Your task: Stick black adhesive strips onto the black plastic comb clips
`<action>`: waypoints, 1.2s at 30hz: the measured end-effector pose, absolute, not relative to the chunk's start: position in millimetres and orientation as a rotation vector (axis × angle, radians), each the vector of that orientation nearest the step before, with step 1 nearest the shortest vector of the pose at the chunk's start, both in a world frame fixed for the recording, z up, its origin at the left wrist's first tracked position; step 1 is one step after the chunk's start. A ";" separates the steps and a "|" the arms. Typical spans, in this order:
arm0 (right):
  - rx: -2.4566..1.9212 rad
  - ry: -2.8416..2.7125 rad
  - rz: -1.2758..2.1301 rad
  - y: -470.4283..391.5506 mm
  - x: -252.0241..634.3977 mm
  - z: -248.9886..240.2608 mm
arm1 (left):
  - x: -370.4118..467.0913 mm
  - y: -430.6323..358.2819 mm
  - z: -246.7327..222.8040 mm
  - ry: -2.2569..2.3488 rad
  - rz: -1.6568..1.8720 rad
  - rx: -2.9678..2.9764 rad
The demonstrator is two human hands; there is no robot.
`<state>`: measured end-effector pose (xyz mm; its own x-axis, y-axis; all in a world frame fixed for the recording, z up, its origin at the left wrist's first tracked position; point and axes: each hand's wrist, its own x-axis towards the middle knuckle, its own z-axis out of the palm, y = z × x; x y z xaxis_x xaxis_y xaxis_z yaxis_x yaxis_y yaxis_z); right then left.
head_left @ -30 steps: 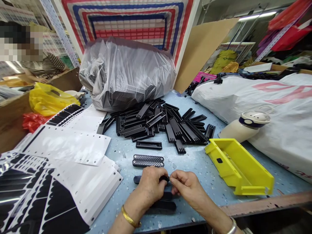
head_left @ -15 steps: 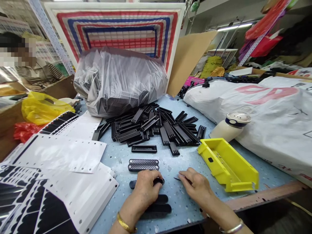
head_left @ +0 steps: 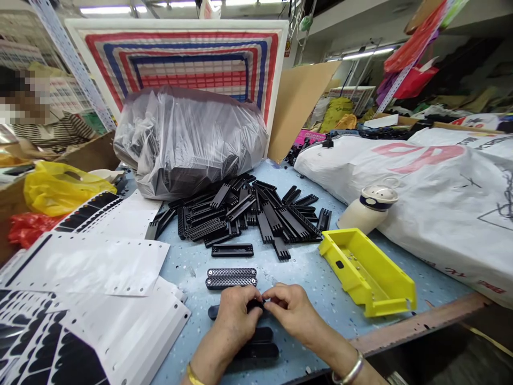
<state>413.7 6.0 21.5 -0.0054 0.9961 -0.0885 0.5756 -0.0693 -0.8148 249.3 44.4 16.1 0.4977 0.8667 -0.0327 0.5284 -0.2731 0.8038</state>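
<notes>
My left hand [head_left: 239,310] is closed round a long black plastic piece [head_left: 214,312], whose rounded left end shows beyond the fingers. At that piece's right end, the fingertips of my right hand [head_left: 289,306] are pinched together, meeting my left fingertips. Whatever lies in this pinch is hidden. Below my left hand lie two smooth black strips with rounded ends [head_left: 262,351], partly covered by the wrist. Just above sit two black pieces with a diamond-pattern face [head_left: 231,278], side by side. Beyond them lies a single black slotted piece [head_left: 232,250].
Many black plastic pieces [head_left: 276,219] are heaped behind. A yellow bin [head_left: 368,272] with small bits stands right, near a white bottle [head_left: 366,211] and a large white sack [head_left: 433,182]. Sticker sheets [head_left: 96,262] cover the left. A filled plastic bag [head_left: 192,139] stands behind; a person sits far left.
My right hand has moved left, from beside the yellow bin to my left hand's fingertips. The thin dark item it pinched is now out of sight. The view has shifted slightly.
</notes>
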 end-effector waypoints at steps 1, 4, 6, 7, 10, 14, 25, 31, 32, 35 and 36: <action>-1.693 -1.603 0.973 7.6 411.2 20.6 | 249.5 44.8 15.9 1.144 0.541 1.943; -1.690 -1.553 1.017 11.2 407.9 17.8 | 249.9 45.3 15.5 1.134 0.552 1.926; -1.694 -1.530 1.056 13.1 407.1 17.0 | 250.0 44.8 15.6 1.129 0.555 1.921; -1.695 -1.516 1.081 13.9 406.8 17.0 | 249.9 44.5 15.8 1.129 0.554 1.922; -1.696 -1.475 1.141 16.1 405.7 17.4 | 249.8 43.9 17.0 1.146 0.541 1.920; -1.711 -1.411 1.162 19.1 404.4 16.3 | 250.1 44.5 19.0 1.167 0.542 1.913; -1.672 -1.187 1.532 29.0 411.6 20.2 | 250.8 45.4 18.6 1.149 0.580 1.897; -1.627 -1.170 1.682 33.6 416.8 29.8 | 250.8 44.0 19.5 1.115 0.612 1.887; -1.630 -1.171 1.692 34.0 416.8 29.8 | 250.9 43.9 19.9 1.115 0.609 1.887; -1.651 -1.171 1.673 33.9 414.8 27.4 | 251.0 43.9 21.0 1.122 0.595 1.890; -1.659 -1.172 1.663 33.6 413.7 26.5 | 250.9 43.9 21.2 1.124 0.590 1.892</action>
<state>413.7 33.6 26.5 -0.1227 0.8405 -0.5278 0.2146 -0.4967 -0.8409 250.9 43.9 21.2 0.4878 0.8727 -0.0202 0.4794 -0.2485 0.8417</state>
